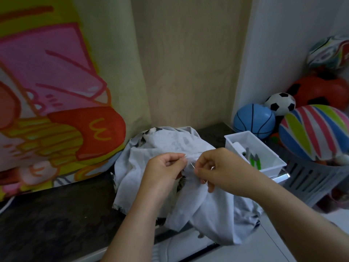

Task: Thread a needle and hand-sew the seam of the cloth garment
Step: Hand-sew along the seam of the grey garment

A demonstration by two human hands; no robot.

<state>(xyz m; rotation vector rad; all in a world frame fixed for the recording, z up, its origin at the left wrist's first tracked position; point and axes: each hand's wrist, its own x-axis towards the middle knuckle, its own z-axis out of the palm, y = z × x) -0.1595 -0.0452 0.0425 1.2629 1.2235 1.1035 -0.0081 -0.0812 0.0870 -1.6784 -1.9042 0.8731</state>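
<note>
Lower centre: pale garment [207, 210] lies bunched on the dark counter [56, 214], one fold hanging over the front edge. Mid-frame: left hand [164, 167] pinches a raised fold; right hand [219, 167], fingers curled, pinches the needle [192, 164] at that fold. Judgement: threading done, seam stitching in hand, extent undetermined. Behind, right: white tray [272, 168] holds a white roll [238, 147] and green-handled snips [255, 161]; grey basket [309, 178] holds balls [313, 133].

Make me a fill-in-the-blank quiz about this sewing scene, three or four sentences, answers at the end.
1. The needle shows ____ the left hand and the right hand.
2. The cloth garment lies on a ____ countertop.
3. The white tray stands to the garment's ____.
4. The blue ball is patterned like a ____.
Answers: between; dark; right; basketball.
</note>
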